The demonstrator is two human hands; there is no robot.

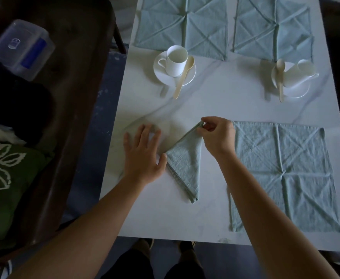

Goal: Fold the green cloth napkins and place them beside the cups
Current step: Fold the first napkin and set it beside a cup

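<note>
Pinching folded napkin [187, 164] tip w/ right hand [218, 133]; flat napkin [286, 174] adjacent.

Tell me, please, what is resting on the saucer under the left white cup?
On the saucer stand the upright white cup and a pale wooden spoon, its handle overhanging the rim onto the table. The saucer's centre is hidden beneath the cup.

Far napkins [182, 27] cut off by top edge.
</note>
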